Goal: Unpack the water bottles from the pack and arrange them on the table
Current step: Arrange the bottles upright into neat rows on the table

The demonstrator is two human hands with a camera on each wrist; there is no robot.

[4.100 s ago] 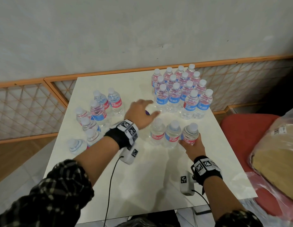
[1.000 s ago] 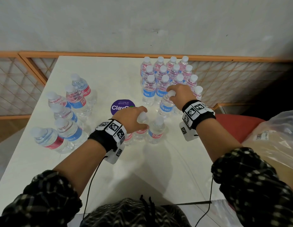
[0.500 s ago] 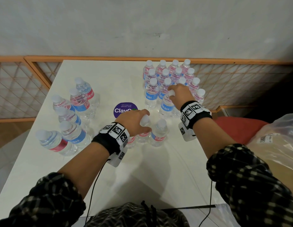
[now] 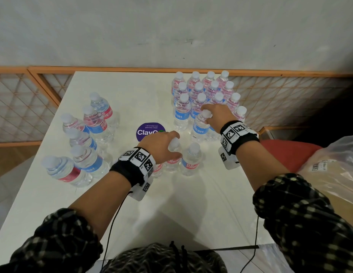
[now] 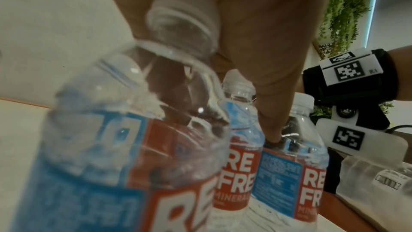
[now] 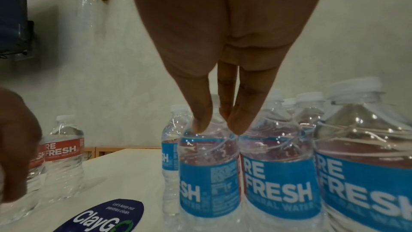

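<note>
Small clear water bottles with red and blue labels stand on the white table (image 4: 171, 209). My left hand (image 4: 162, 144) (image 5: 256, 41) grips the capped top of a bottle (image 4: 172, 154) in a short front row; a second bottle is half hidden under that wrist, and a third bottle (image 4: 190, 160) stands free to its right. My right hand (image 4: 215, 113) (image 6: 220, 126) pinches the neck of a blue-labelled bottle (image 4: 200, 127) (image 6: 209, 174) at the front edge of a tight block of bottles (image 4: 205, 89). Its cap is hidden behind my fingers in the right wrist view.
Several more bottles (image 4: 89, 138) stand loosely at the table's left. A purple round sticker (image 4: 150, 129) lies mid-table. An orange lattice railing (image 4: 23, 107) and a wall bound the far side. A red seat (image 4: 286, 152) and a plastic bag (image 4: 333, 174) sit at the right.
Since four seconds ago my right hand has brought a bottle from the front row up to the block. Over the last second both hands have stayed on their bottles, barely moving.
</note>
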